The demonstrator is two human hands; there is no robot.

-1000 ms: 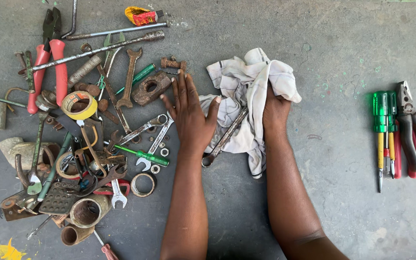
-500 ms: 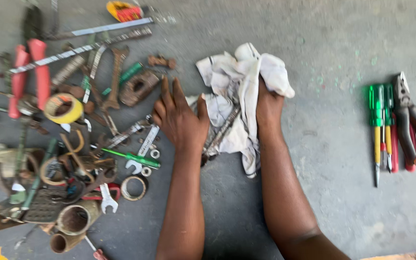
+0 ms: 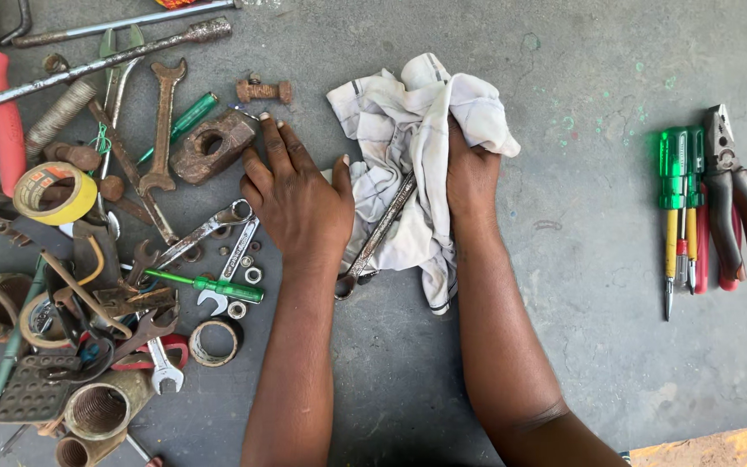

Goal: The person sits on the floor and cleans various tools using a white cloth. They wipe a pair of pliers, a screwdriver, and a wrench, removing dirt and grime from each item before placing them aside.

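Head view: right hand (image 3: 470, 177) closed on crumpled white rag (image 3: 408, 130), bunched over a combination wrench (image 3: 375, 239) on grey floor (image 3: 581, 346). Left hand (image 3: 297, 201) flat, fingers spread, gripping nothing. Wrench judged stiff, heavy, possibly slick (shank best held); rag soft. Upper end hidden under cloth.

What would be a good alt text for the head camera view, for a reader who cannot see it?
A person's right hand grips a white cloth wrapped around a long wrench, while the left hand rests flat beside it on a grey floor. Rusty tools lie scattered on the left; screwdrivers and pliers lie in a row on the right.
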